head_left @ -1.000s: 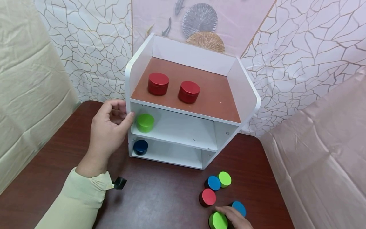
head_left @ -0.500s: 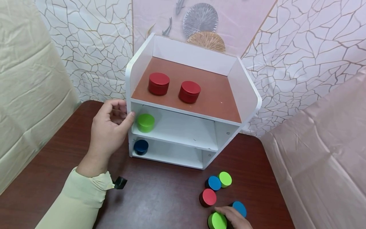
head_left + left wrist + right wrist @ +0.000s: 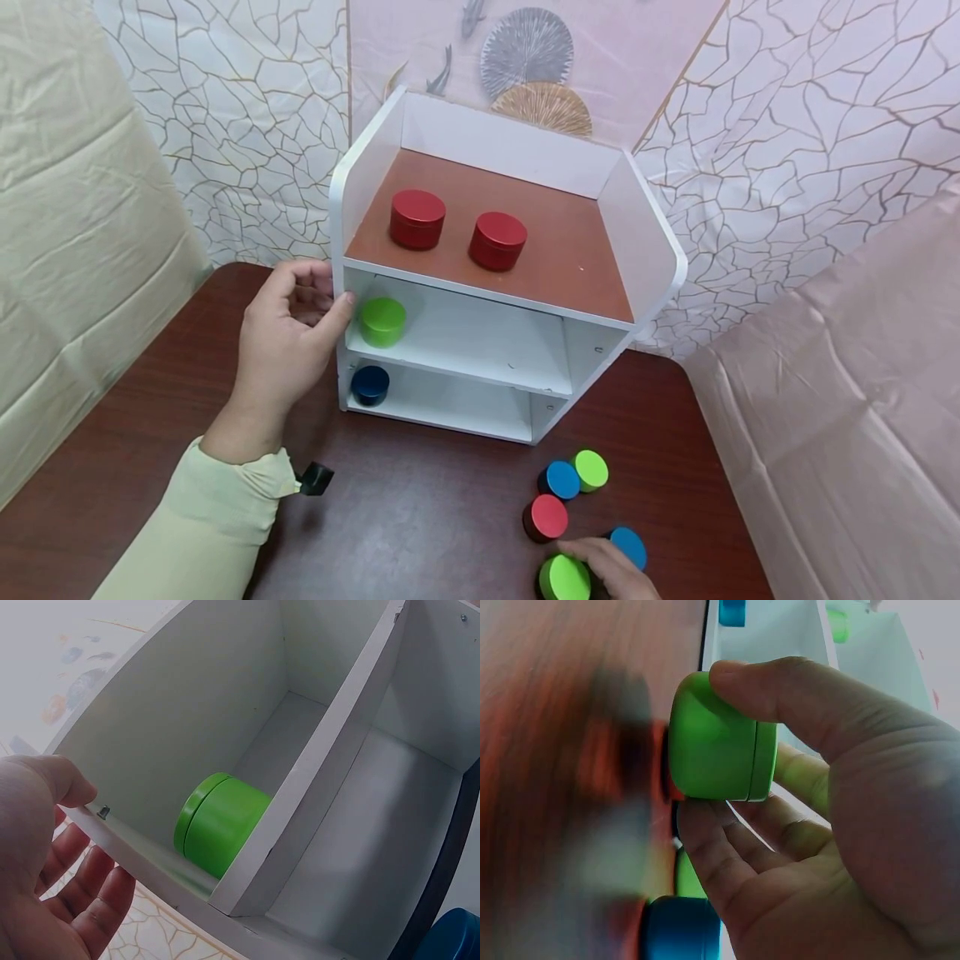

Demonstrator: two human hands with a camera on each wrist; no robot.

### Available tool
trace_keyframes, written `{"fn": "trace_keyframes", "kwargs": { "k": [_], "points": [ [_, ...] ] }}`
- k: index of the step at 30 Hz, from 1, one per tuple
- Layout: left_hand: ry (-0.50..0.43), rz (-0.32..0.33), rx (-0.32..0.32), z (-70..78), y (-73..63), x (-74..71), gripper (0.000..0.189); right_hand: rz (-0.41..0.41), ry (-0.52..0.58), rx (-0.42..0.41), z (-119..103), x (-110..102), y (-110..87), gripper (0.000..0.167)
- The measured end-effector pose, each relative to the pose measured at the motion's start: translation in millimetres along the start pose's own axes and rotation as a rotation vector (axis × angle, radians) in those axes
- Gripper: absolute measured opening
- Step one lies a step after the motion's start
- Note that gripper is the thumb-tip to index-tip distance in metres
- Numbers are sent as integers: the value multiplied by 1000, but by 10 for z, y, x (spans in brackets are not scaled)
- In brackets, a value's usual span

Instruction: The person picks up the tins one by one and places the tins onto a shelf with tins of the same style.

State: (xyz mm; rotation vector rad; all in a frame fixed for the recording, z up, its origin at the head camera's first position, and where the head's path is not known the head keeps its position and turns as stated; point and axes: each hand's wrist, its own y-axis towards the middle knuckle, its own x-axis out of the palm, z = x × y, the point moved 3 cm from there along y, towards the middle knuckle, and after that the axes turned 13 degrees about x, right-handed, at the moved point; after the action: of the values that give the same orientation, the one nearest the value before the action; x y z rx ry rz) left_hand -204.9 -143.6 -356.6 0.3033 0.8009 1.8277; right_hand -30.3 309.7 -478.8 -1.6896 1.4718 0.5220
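L hand (image 3: 288,333) pinches shelf (image 3: 480,337) w/ 4 tins (image 3: 417,220), R hand (image 3: 613,568) grips grn tin (image 3: 565,577).

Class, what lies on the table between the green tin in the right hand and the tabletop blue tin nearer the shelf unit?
A red tin lies between the held green tin and that blue tin, as the head view shows.

Head downward, wrist views close, shelf (image 3: 465,329) shared
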Motion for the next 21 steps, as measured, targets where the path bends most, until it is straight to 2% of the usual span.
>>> {"fn": "trace_keyframes", "kwargs": {
  "k": [6,13,21],
  "points": [
    [-14,5,7,-1,0,2,36,-15,45,-53,-99,-2,-3,57],
    [-15,-5,2,-5,1,9,37,-77,59,-188,-168,-10,47,55],
    [-2,-12,-4,3,0,-2,38,-14,37,-361,-354,9,93,64]
  ]
}}
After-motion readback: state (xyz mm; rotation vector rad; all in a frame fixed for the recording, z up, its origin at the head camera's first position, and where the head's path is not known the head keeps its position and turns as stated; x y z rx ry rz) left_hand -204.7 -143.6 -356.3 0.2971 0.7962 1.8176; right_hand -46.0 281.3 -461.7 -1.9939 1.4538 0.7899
